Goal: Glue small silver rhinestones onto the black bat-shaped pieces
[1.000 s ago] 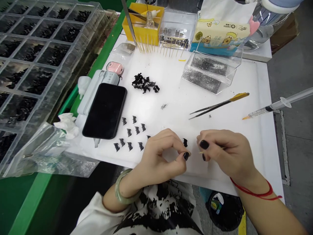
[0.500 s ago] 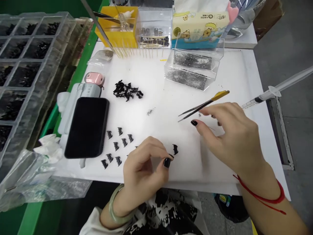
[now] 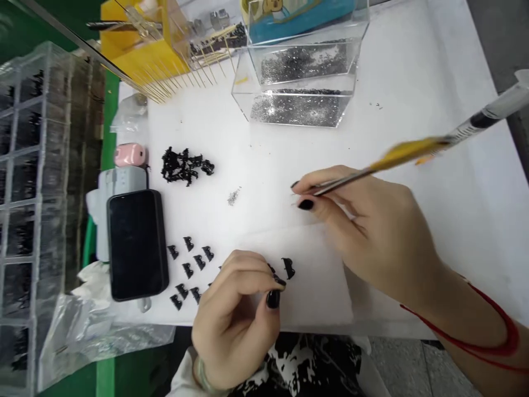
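My right hand (image 3: 372,231) grips a pair of tweezers (image 3: 372,168) with yellow handle ends, pinched near the tips between thumb and index finger. Its points reach over the white work surface. Lower down, my left hand (image 3: 235,314) rests with curled fingers, thumb and index tip close together; whatever lies between them is too small to make out. Just right of its fingertips lies a small black bat-shaped piece (image 3: 288,268). Several similar black pieces (image 3: 188,270) stand in rows to its left, some partly hidden by the hand. A sprinkle of tiny silver bits (image 3: 233,196) lies between both hands.
A heap of black pieces (image 3: 185,165) lies at the left, above a black phone (image 3: 138,245). A clear tray of glitter-like grains (image 3: 297,107) stands at the back, beside a yellow box (image 3: 136,49). A syringe (image 3: 487,116) sticks in from the right. Compartment boxes (image 3: 49,165) line the left.
My right hand has taken up the tweezers from the surface and moved left with them. The view has turned and shifted; my left hand keeps its curled pose.
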Demonstrator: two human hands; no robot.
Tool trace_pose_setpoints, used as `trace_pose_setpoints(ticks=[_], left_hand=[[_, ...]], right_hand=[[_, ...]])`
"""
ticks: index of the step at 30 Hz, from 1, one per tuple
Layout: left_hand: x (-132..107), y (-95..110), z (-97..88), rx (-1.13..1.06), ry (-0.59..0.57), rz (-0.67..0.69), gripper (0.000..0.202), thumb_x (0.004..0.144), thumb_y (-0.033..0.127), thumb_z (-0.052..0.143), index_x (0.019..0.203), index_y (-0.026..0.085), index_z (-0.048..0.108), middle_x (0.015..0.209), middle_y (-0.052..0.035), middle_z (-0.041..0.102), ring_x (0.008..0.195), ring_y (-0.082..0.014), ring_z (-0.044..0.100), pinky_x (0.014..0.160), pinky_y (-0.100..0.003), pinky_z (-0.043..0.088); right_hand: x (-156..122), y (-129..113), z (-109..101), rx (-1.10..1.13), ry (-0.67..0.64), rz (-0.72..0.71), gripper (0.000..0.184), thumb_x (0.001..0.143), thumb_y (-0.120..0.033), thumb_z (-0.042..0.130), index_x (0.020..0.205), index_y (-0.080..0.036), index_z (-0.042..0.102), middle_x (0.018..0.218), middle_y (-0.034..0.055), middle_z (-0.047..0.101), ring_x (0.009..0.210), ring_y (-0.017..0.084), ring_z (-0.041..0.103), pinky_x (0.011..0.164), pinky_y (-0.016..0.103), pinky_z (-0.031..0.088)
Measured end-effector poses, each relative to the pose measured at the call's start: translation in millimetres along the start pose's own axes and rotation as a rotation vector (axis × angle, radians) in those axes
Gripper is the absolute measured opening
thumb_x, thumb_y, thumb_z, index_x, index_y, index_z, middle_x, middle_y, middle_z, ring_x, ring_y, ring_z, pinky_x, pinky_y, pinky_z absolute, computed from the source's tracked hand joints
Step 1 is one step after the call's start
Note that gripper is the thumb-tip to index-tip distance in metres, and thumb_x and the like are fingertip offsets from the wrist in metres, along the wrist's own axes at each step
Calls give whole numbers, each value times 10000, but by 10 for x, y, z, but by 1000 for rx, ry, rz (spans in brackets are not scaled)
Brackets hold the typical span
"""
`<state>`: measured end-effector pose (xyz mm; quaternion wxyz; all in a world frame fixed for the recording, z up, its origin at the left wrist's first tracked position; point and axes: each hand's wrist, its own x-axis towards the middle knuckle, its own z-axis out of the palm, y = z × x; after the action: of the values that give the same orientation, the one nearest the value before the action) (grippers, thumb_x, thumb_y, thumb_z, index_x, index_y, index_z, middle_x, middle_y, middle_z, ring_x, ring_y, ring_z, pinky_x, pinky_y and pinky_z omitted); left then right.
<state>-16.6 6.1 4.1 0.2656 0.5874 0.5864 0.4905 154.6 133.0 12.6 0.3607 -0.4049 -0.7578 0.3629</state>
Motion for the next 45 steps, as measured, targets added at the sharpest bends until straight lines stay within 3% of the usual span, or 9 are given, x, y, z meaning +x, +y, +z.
trace_pose_setpoints(ticks=[4, 9, 14, 18, 23, 28, 34, 37, 45], left_hand=[[-2, -1, 28, -53, 45, -12, 145, 1020, 128, 584, 950, 199, 690, 755, -49, 624, 740, -198, 601, 653, -349, 541], [-48, -39, 69, -196, 86, -74, 128, 1026, 120, 590, 963, 176, 686, 803, -56, 637, 817, -196, 608, 693, -326, 549], [-52, -52, 84, -248, 106, -93, 99, 1016, 139, 622, 965, 185, 693, 817, -50, 652, 824, -193, 624, 691, -311, 549], [0, -41, 112, -262, 127, -45, 97, 1012, 165, 647, 923, 178, 687, 781, -39, 643, 747, -169, 616, 649, -293, 545], [41, -49, 127, -272, 159, 9, 107, 1021, 149, 627, 931, 178, 679, 780, -30, 641, 727, -149, 619, 637, -272, 545], [29, -71, 117, -246, 147, 70, 100, 1008, 99, 607, 990, 168, 677, 815, -30, 641, 768, -146, 618, 665, -262, 544], [18, -79, 114, -268, 123, 43, 125, 993, 60, 613, 1008, 166, 677, 845, -24, 633, 782, -134, 611, 687, -242, 542], [7, -79, 113, -294, 131, -4, 107, 1008, 92, 622, 1003, 182, 679, 843, -17, 631, 769, -132, 611, 681, -242, 539], [-9, -80, 123, -318, 153, -32, 73, 1021, 135, 637, 1007, 191, 682, 850, -17, 639, 757, -130, 612, 679, -244, 533]], right_hand=[[-88, -110, -116, 295, 75, 199, 116, 1056, -187, 644, 1034, -273, 719, 1035, 25, 807, 990, 203, 792, 899, 301, 662], [-155, -79, -136, 885, -157, 424, 108, 1038, -388, 684, 1096, -326, 751, 1010, 42, 806, 885, 264, 836, 796, 383, 743], [-142, -18, -39, 1121, -256, 467, 111, 969, -282, 792, 1058, -339, 761, 1060, 3, 797, 940, 232, 836, 818, 315, 736], [-191, -76, -51, 977, -155, 391, 147, 955, -245, 805, 1039, -316, 708, 973, 5, 809, 786, 243, 842, 680, 300, 744], [-232, -51, -55, 269, 174, 269, 190, 943, -266, 801, 1049, -278, 643, 923, 34, 787, 654, 166, 798, 567, 170, 659], [-161, 73, -44, 2, -53, 131, 122, 925, -310, 721, 1020, -252, 673, 869, 34, 783, 658, 204, 779, 568, 284, 656], [-218, -68, -87, 384, 51, 5, 239, 925, -82, 760, 1066, -260, 684, 931, 16, 777, 755, 188, 801, 648, 273, 692], [-284, -139, -35, 670, -74, -74, 345, 933, -10, 723, 1126, -291, 674, 981, 28, 766, 805, 202, 800, 666, 316, 721], [-351, -167, 84, 635, -134, -147, 378, 927, 12, 684, 1130, -305, 649, 998, 28, 760, 870, 242, 821, 751, 381, 739]])
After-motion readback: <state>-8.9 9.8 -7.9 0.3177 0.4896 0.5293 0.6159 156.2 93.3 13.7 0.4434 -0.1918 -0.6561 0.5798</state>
